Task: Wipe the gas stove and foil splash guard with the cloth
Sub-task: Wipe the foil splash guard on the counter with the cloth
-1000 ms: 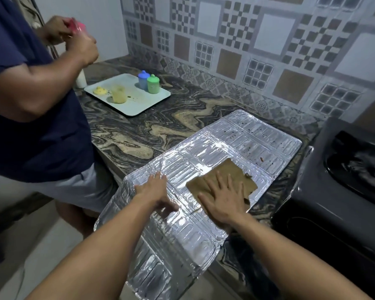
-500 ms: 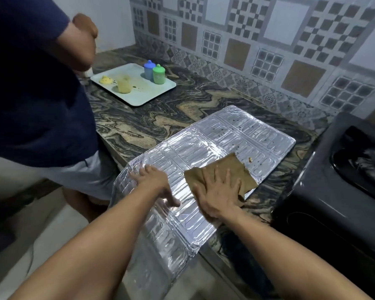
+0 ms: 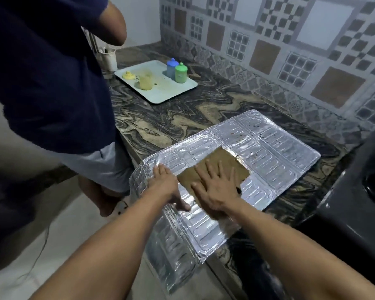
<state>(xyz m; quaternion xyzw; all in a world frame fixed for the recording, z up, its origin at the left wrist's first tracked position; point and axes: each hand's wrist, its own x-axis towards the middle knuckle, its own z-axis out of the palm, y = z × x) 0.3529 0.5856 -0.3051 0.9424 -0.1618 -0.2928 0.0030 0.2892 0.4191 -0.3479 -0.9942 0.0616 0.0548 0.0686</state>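
- Now I see a marbled stone desk (image 3: 182, 118) with dark and tan swirls, and behind it a wall of patterned tiles (image 3: 279, 40).
- On the desk lies the foil splash guard (image 3: 268, 148), flat, with small dark spots on its far panels; its near panel hangs down over the front edge of the desk.
- My right hand (image 3: 217, 187) lies flat with fingers spread wide on the brown cloth (image 3: 223, 163), and the cloth rests on the middle of the foil.
- My left hand (image 3: 165, 180) presses on the foil just beside the cloth, fingers mostly straight, holding nothing.
- At the right edge the black gas stove (image 3: 355, 202) stands close to the foil, near its right border.
- Far on the desk is a pale tray (image 3: 178, 92) with a blue jar (image 3: 172, 67), a green jar (image 3: 180, 72) and a yellow cup (image 3: 145, 82); bare stone lies between it and the foil.
- On the left another person in a dark shirt (image 3: 48, 72) stands close to the edge of the desk, near the foil's left corner.
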